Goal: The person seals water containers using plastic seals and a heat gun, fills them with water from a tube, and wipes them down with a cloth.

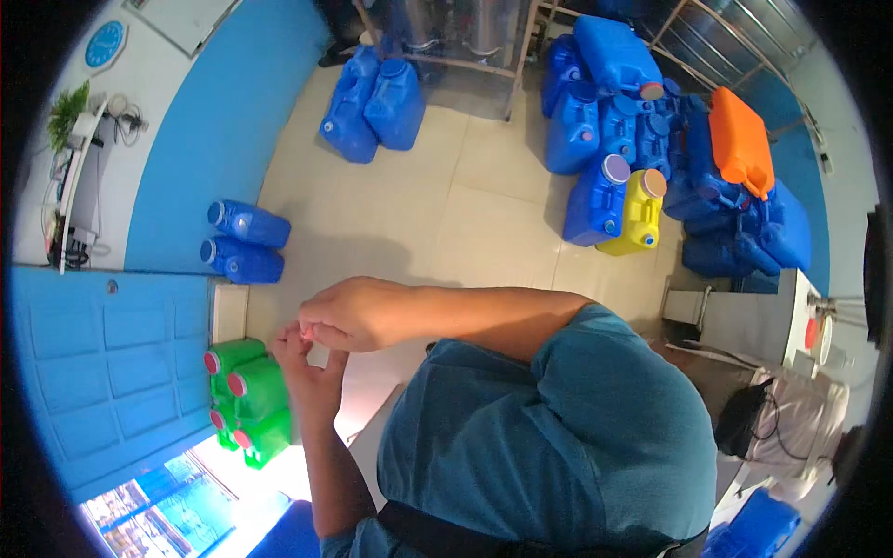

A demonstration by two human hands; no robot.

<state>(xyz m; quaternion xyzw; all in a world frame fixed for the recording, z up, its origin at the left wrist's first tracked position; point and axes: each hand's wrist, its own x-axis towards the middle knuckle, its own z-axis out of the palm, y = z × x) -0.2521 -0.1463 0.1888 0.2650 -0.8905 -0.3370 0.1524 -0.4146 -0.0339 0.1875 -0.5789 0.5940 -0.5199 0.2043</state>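
Observation:
My right hand [356, 314] reaches across from the right, its fingers curled in a pinch. A small pinkish-red thing [306, 333] shows at its fingertips, too small to name. My left hand [312, 380] comes up from below with the palm side partly turned up. Its fingertips meet those of the right hand at the small thing, while its thumb stands apart below. Whether the left fingers also grip it is hidden. Just left of the left hand, several green plastic jerrycans [261, 387] with red caps stand on the floor.
Two blue jerrycans [248, 240] lie by the blue wall [202, 139]. More blue jerrycans [394, 104] stand near a metal rack [460, 66]. At the right, blue ones pile up with a yellow jerrycan [635, 216] and an orange jerrycan [743, 143]. A blue door [111, 370] is at left.

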